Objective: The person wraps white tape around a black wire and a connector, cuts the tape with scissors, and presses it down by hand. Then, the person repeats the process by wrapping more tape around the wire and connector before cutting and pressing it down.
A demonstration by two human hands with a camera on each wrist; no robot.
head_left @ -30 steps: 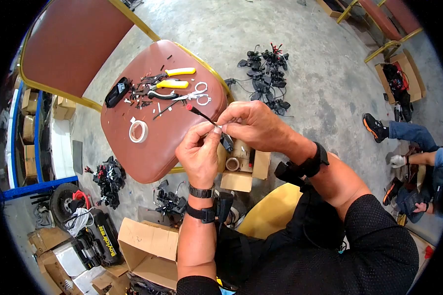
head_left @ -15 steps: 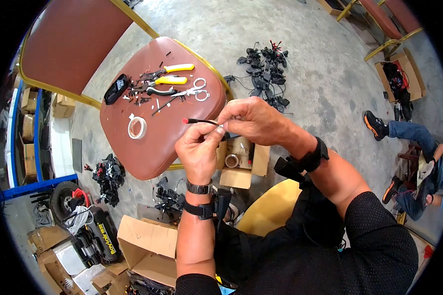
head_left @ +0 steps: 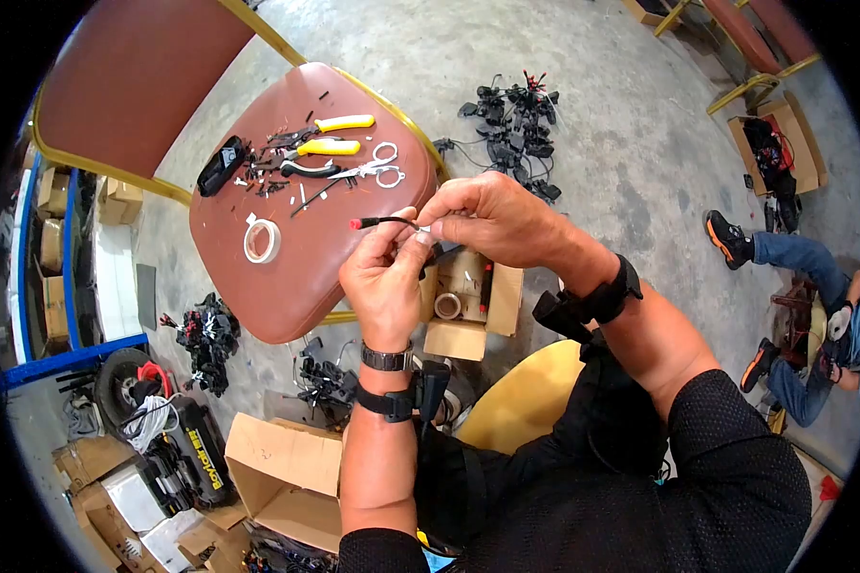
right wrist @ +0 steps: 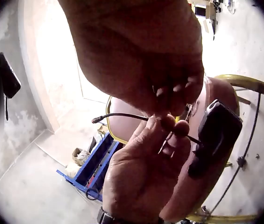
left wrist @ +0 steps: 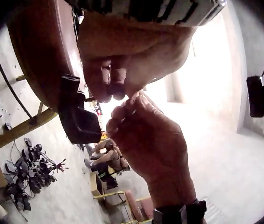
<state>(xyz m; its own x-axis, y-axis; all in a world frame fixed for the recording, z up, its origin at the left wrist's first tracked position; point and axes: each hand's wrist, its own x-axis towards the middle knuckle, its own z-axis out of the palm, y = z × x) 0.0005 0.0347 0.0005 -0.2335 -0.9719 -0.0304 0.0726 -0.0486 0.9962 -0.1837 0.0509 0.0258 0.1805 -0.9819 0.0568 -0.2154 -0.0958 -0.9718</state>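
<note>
My left hand [head_left: 382,282] pinches a thin black cable [head_left: 389,221] whose red-tipped end [head_left: 356,223] sticks out to the left. Against it, the right hand [head_left: 495,222] pinches a small white strip [head_left: 424,229] at the cable, thumb and index finger right at the left fingertips. In the right wrist view the cable [right wrist: 127,115] curves out past the fingers, and a black plastic housing [right wrist: 221,127] hangs on its other side. The left wrist view shows this housing [left wrist: 78,119] beside the hands too. Fingers hide the part of the cable between them.
A brown chair seat [head_left: 296,296] carries a white tape roll [head_left: 262,241], yellow-handled pliers [head_left: 330,146], scissors [head_left: 377,169] and scraps. Bundles of black cabled parts [head_left: 511,134] lie on the floor. An open carton [head_left: 454,339] stands below my hands; another person's leg [head_left: 793,260] is at right.
The cable's red end has swung from pointing up and left to pointing straight left. Both hands stay together, a little higher in the view. The other person's hands at right have shifted.
</note>
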